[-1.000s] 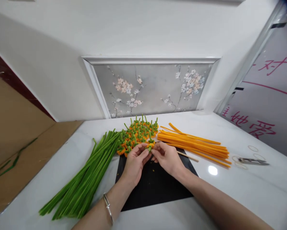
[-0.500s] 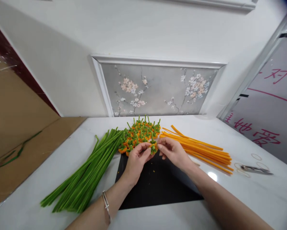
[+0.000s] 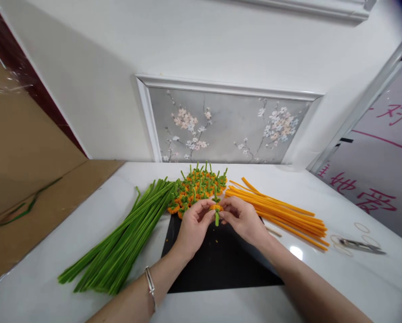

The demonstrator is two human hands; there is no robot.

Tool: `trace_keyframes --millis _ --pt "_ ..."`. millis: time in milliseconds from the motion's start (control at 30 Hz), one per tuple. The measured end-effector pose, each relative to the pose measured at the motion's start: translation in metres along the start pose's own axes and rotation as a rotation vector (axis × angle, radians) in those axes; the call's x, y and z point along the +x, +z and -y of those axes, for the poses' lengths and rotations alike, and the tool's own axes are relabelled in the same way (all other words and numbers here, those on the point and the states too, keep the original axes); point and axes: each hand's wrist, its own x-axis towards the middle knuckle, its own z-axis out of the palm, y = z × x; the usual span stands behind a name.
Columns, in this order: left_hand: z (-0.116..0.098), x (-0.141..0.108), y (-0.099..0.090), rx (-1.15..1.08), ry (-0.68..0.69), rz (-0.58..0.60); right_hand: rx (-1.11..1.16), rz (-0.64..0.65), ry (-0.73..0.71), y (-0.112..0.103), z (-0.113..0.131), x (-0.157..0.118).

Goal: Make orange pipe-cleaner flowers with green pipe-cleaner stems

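Head view: orange-and-green piece (image 3: 216, 207) held above black mat's (image 3: 221, 264) far edge. Half a second ago its green tip faced outward; now it points to worktop's (image 3: 221, 307) near edge. Left hand (image 3: 194, 225), right hand (image 3: 244, 220) pinch opposite sides, seemingly steadying it.

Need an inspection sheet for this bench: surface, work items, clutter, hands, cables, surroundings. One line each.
Surface: white table, black mat under the hands.
Work items: orange-and-green piece in hand; similar pieces clustered behind; green strips left, orange strips right.
Clutter: orange crumbs on mat; thin stick, partly hidden; metal tool and thin loops far right.
Hands: left hand and right hand both pinch the piece.
Cables: nothing seen.
Surroundings: cardboard left, floral panel behind, board with pink writing right.
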Motion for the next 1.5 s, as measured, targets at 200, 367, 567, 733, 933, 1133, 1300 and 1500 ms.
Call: trace_keyframes --millis 200,367,567,733,933,1133,1300,1500 --pt "0.007 -0.003 0.003 -0.189 -0.112 -0.092 -0.296 -0.225 -0.271 0.012 0.009 -0.007" --pt "0.008 -0.006 0.006 -0.209 -0.145 -0.114 -0.516 -0.256 -0.423 0.019 0.012 -0.013" --pt "0.003 -0.004 0.005 -0.188 -0.147 -0.09 -0.471 -0.229 -0.348 0.017 0.008 -0.014" --pt "-0.003 -0.001 0.002 -0.147 -0.165 -0.064 -0.046 -0.075 0.009 0.003 0.007 -0.003" --pt "-0.003 0.0 0.0 -0.078 -0.141 0.002 0.141 -0.009 0.165 0.002 0.005 -0.001" --pt "-0.007 -0.005 0.003 -0.089 -0.098 0.012 0.13 -0.085 0.108 0.007 0.006 -0.003" --pt "-0.01 -0.006 0.003 -0.123 -0.001 0.104 0.089 -0.107 0.03 0.008 0.01 -0.005" --pt "-0.012 -0.005 0.001 -0.128 -0.025 0.19 0.058 -0.077 0.077 0.006 0.011 -0.005"
